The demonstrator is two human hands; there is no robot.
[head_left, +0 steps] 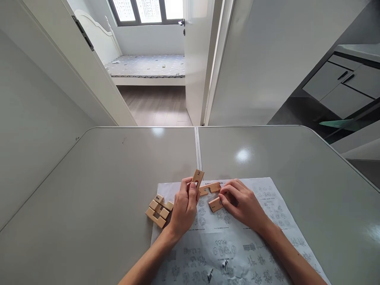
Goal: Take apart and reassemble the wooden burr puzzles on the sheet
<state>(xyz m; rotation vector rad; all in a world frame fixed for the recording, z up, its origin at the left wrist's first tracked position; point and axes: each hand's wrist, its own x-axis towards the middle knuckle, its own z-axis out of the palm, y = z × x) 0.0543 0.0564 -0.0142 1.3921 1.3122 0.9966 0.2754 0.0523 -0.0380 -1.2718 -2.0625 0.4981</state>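
Observation:
My left hand (184, 208) is closed around a wooden puzzle bar marked 2 (198, 177), held upright above the printed instruction sheet (237, 245). My right hand (241, 204) pinches another notched wooden bar (215, 204) that lies low on the sheet. Between the two hands lies a third notched wooden piece (209, 189), flat on the paper. Left of my left hand sits a small cluster of interlocked wooden blocks (158, 209), one marked 3.
The grey folding table (103, 178) has a seam (196, 150) running down its middle. Beyond its far edge an open doorway shows a bedroom with a bed (148, 65). Dark cabinets (341, 83) stand at the right.

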